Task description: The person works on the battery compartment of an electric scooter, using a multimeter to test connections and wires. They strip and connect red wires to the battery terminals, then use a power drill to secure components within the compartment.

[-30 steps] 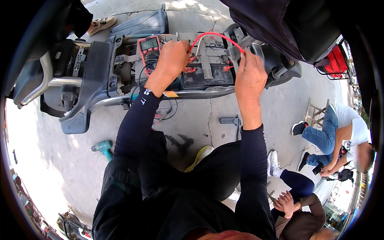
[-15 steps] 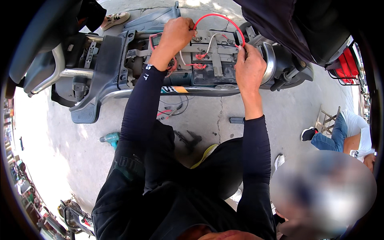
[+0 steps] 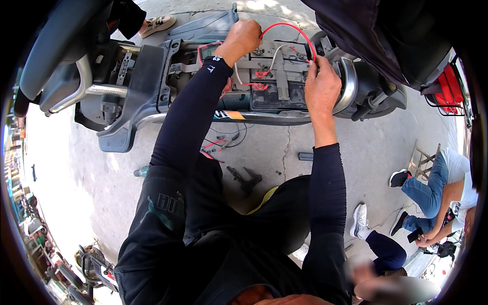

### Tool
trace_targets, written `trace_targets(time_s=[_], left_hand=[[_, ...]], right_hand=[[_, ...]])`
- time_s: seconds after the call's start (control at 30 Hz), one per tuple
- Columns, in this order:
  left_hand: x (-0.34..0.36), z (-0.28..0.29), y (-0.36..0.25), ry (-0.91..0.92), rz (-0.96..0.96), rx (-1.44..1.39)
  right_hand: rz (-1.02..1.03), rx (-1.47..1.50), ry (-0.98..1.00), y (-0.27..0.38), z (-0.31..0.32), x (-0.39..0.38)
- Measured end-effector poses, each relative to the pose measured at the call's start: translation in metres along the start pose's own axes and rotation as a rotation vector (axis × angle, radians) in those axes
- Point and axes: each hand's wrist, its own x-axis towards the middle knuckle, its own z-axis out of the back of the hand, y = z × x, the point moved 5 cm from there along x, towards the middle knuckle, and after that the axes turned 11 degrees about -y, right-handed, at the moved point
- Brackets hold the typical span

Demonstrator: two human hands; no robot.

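A red cable point(image 3: 282, 24) arches over the open battery bay of a scooter, held at both ends. My left hand point(image 3: 243, 38) is closed on its left end, at the bay's far side. At the right, my right hand point(image 3: 323, 85) pinches the other end between thumb and fingers, above the rightmost battery. Beneath lie several dark batteries point(image 3: 264, 100) with red-covered terminals point(image 3: 260, 86) and a white wire point(image 3: 273, 60) running between them. Partly behind my left wrist sits a multimeter point(image 3: 208, 50) with a red rim. The cable's tips are hidden by my fingers.
A metal frame tube point(image 3: 347, 84) curves up beside my right hand. On the ground lie thin leads point(image 3: 239, 140), a dark tool point(image 3: 245, 179) and a teal drill point(image 3: 141, 172). A shoe point(image 3: 157, 24) stands beyond the scooter; people sit at the right, one holding a phone point(image 3: 415, 235).
The whole view has shifted, moving the scooter slightly rightward in the picture. My left hand has gone a little right over the batteries. Both hands still hold the red cable.
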Motion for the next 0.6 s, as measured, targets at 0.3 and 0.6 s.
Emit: trace_targets(time_s=[0.3,0.6], left_hand=[[0.002,-0.006,0.006,0.007,-0.020,0.053],[0.004,-0.021,0.003,0.027,0.040,0.016]], right_hand=[[0.010,0.014,0.007,0.004,-0.001,-0.001],[-0.257,0.059,0.057,-0.016,-0.016,0.001]])
